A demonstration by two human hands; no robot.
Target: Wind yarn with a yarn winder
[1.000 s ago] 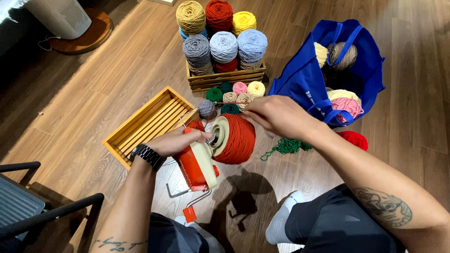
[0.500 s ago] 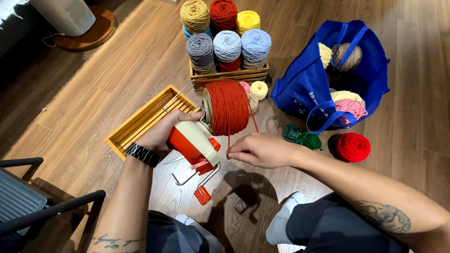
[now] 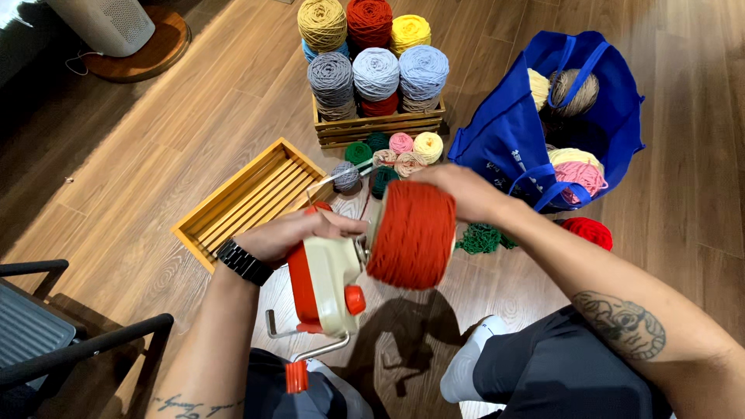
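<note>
The left hand [image 3: 291, 233] lies palm down with fingers curled in a closed grip, a dark watch at the wrist and the forearm rising from below. The right hand [image 3: 458, 190] reaches in from the right, fingers wrapped, its tattooed forearm stretched diagonally.

Soft, even indoor light is falling across the wooden floor [image 3: 155, 140], brighter toward the upper left corner. The hands and winder are casting a dark shadow [image 3: 403, 326] below them onto the boards. The picture is looking sharp throughout, with wide-angle bending showing at the edges and no strong glare.
</note>
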